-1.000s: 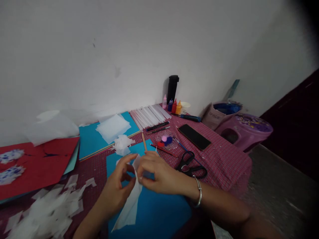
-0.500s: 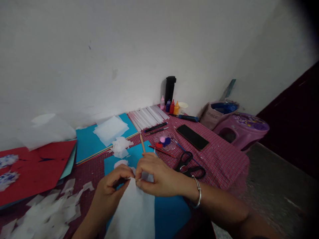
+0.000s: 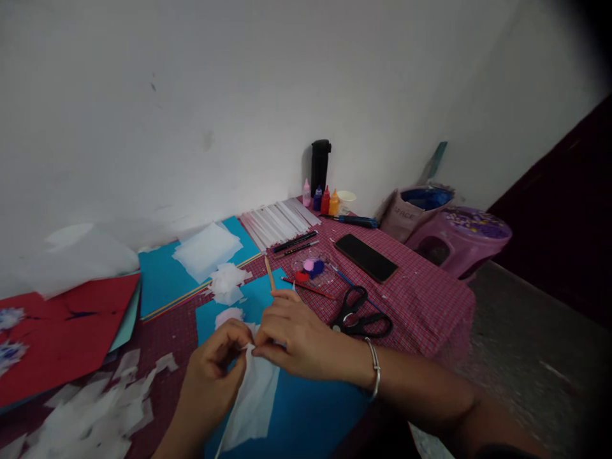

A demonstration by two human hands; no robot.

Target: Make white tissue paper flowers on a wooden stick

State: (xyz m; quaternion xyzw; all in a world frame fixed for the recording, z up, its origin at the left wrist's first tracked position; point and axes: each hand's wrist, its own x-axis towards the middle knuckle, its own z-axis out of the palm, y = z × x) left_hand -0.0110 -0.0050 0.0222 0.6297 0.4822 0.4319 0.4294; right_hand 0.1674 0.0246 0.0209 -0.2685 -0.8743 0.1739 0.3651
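At the near edge of the tabletop (image 3: 430, 306), the left hand (image 3: 210, 373) and the right hand (image 3: 299, 338) each pinch, thumb against fingertips, the gathered upper end of one thin white paper piece (image 3: 253, 398). It hangs over a bright blue paper sheet (image 3: 315, 414); the fingers hide the pinched end, and the left hand covers part of its side. A pointed tan wooden stick (image 3: 269, 273) juts past the right hand; whether those fingers grip it, I cannot tell.

Toward the near left corner lies a heap of torn white paper scraps (image 3: 90, 414), cut off below and too overlapped to count. Along the left edge, a red paper sheet (image 3: 71, 344) bears two blue-speckled white paper clusters (image 3: 9, 354), both cut off. The right hand hides the blades of one pair of black-handled scissors (image 3: 356, 328).

Farther back are one clear round palette (image 3: 325, 275) with three paint blobs, one flat black phone (image 3: 366, 257) near the right edge, and two slim black pens (image 3: 295, 242). By the far corner stand four small paint bottles (image 3: 326, 201), pink, blue, red and orange, partly hiding one black cylindrical flask (image 3: 320, 166).
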